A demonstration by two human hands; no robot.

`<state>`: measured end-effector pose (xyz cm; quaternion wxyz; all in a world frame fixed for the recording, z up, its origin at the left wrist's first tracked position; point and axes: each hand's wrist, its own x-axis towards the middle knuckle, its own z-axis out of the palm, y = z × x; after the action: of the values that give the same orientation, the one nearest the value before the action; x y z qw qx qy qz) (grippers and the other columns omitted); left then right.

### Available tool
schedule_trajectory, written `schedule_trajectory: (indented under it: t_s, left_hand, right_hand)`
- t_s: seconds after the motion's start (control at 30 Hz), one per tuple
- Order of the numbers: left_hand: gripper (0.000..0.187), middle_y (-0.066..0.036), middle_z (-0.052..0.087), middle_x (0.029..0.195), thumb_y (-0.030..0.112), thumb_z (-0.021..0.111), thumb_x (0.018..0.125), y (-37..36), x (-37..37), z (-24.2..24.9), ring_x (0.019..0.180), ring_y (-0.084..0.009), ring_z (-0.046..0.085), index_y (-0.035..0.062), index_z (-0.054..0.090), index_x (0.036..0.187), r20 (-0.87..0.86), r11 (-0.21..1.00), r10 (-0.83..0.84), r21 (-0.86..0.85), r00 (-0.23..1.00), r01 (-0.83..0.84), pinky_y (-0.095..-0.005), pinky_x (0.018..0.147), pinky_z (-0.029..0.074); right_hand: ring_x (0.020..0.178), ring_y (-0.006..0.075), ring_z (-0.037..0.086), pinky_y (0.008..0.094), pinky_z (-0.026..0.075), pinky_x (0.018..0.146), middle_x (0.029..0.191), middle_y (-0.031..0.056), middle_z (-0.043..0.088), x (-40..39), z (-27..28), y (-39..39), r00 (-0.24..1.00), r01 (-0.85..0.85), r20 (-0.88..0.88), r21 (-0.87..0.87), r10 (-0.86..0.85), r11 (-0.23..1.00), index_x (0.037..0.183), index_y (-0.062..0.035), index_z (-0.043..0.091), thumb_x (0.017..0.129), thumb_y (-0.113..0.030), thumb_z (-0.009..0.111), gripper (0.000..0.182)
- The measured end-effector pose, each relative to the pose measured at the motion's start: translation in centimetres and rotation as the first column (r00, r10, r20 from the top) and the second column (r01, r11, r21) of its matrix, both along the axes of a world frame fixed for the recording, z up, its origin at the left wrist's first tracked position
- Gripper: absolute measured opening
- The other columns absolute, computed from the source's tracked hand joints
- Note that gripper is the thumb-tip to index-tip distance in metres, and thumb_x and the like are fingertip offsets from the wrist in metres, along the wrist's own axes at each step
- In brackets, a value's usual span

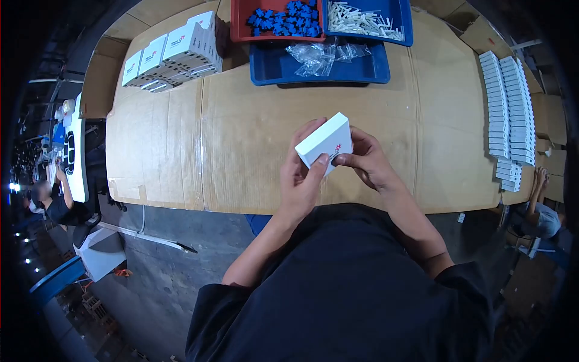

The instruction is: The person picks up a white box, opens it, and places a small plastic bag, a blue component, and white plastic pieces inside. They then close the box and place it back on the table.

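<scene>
A small white box (325,140) with red print on its face is held tilted above the near middle of the cardboard-covered table (259,145). My left hand (301,175) grips it from the left, thumb on the printed face and fingers behind. On the right side, my right hand (369,160) pinches the box's edge, its thumb close to the left thumb. The fingertips behind the box are hidden.
Stacked white boxes (175,54) stand at the back left; tall rows of white boxes (506,108) line the right edge. At the back are a red bin (241,35) of blue pieces, a blue bin (408,36) of white sticks and a blue tray (319,77) with clear bags. Other people sit at both sides.
</scene>
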<state>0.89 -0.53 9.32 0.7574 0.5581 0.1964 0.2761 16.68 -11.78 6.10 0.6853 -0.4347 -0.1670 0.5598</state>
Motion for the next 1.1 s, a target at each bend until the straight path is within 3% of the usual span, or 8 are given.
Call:
schedule_trajectory:
  t_s: [0.13, 0.27, 0.37, 0.47, 0.5, 0.57, 0.67, 1.1]
  left_hand:
    - [0.056, -0.013, 0.056, 0.144, 0.004, 0.067, 0.098, 1.7, -0.2, -1.5, 0.134, -0.0209, 0.053, -0.0008, 0.048, 0.15, -0.101, 0.997, 0.07, -0.033, 0.992, -0.074, -0.0348, 0.111, 0.043]
    - [0.057, -0.013, 0.063, 0.134, 0.006, 0.073, 0.094, 3.0, 0.1, -0.6, 0.122, -0.0199, 0.06, 0.0013, 0.052, 0.147, -0.051, 0.957, 0.158, 0.256, 0.986, -0.14, -0.0349, 0.106, 0.046]
    - [0.054, -0.012, 0.064, 0.132, 0.012, 0.078, 0.093, 3.3, 0.2, 0.9, 0.119, -0.0174, 0.061, 0.0016, 0.057, 0.142, -0.143, 0.942, -0.06, 0.319, 0.988, 0.103, -0.0342, 0.102, 0.049]
    - [0.049, -0.01, 0.066, 0.13, 0.016, 0.08, 0.093, 3.4, -0.1, -0.2, 0.115, -0.0165, 0.062, 0.0006, 0.062, 0.136, -0.187, 0.97, -0.207, 0.086, 0.96, 0.226, -0.0336, 0.1, 0.05]
    - [0.042, -0.011, 0.068, 0.127, 0.015, 0.079, 0.094, 3.3, 0.0, 0.2, 0.114, -0.0178, 0.064, -0.0012, 0.066, 0.131, -0.127, 0.983, -0.185, -0.005, 0.975, 0.185, -0.0329, 0.101, 0.05]
    - [0.041, -0.01, 0.069, 0.125, 0.013, 0.078, 0.094, 3.3, 0.4, 0.3, 0.115, -0.0188, 0.066, -0.0015, 0.066, 0.13, -0.041, 0.992, -0.109, 0.057, 0.993, 0.112, -0.0335, 0.103, 0.05]
    - [0.04, -0.011, 0.07, 0.125, 0.009, 0.078, 0.093, 3.2, 0.6, 0.8, 0.117, -0.0203, 0.067, -0.0018, 0.067, 0.13, 0.045, 0.995, -0.051, 0.093, 0.998, 0.047, -0.0344, 0.105, 0.05]
    - [0.036, -0.014, 0.075, 0.119, 0.003, 0.079, 0.09, 3.2, -0.3, 1.2, 0.116, -0.0218, 0.069, -0.0028, 0.069, 0.124, 0.031, 0.984, -0.077, 0.165, 0.997, 0.071, -0.0361, 0.104, 0.052]
  right_hand:
    - [0.103, 0.0145, 0.068, 0.0314, 0.055, 0.097, 0.108, 0.0042, 0.07, 0.6, 2.0, 0.5, 0.972, 0.228, 0.053, 0.029, -0.229, 0.973, 0.129, -0.0044, 0.061, 0.085, 0.004, 0.081, 0.048]
    - [0.102, 0.0135, 0.067, 0.029, 0.054, 0.094, 0.109, 0.0048, 0.069, 2.0, 3.7, 1.1, 0.816, 0.174, 0.539, 0.12, -0.211, 0.977, 0.141, -0.006, 0.053, 0.082, -0.001, 0.087, 0.069]
    - [0.105, 0.0132, 0.067, 0.0277, 0.055, 0.092, 0.107, 0.0065, 0.072, 1.2, 5.1, 1.1, 0.892, 0.137, 0.429, 0.053, -0.146, 0.989, 0.146, -0.0063, 0.047, 0.081, -0.003, 0.089, 0.077]
    - [0.108, 0.0137, 0.067, 0.0287, 0.057, 0.091, 0.109, 0.0073, 0.072, 0.9, 4.3, 1.0, 0.908, 0.149, 0.388, 0.056, -0.159, 0.987, 0.142, -0.0044, 0.053, 0.083, -0.003, 0.087, 0.068]
    - [0.109, 0.0142, 0.067, 0.0293, 0.058, 0.092, 0.111, 0.0077, 0.072, 1.0, 3.9, 0.9, 0.929, 0.131, 0.34, 0.076, -0.15, 0.988, 0.138, -0.0036, 0.057, 0.083, -0.002, 0.086, 0.062]
    - [0.111, 0.0153, 0.067, 0.0305, 0.059, 0.092, 0.116, 0.0084, 0.07, 1.1, 3.2, 0.4, 0.963, 0.102, 0.238, 0.117, -0.128, 0.988, 0.131, -0.0019, 0.063, 0.084, 0.0, 0.084, 0.051]
    - [0.113, 0.0168, 0.066, 0.0319, 0.058, 0.095, 0.122, 0.0097, 0.068, 1.0, 4.9, 0.9, 0.914, 0.078, 0.378, 0.197, -0.149, 0.977, 0.12, 0.0003, 0.07, 0.086, 0.004, 0.081, 0.035]
    - [0.106, 0.0193, 0.068, 0.0328, 0.054, 0.095, 0.113, 0.0102, 0.072, 1.1, 5.0, 0.4, 0.789, 0.028, 0.586, 0.262, -0.182, 0.965, 0.119, -0.0008, 0.073, 0.079, 0.002, 0.086, 0.042]
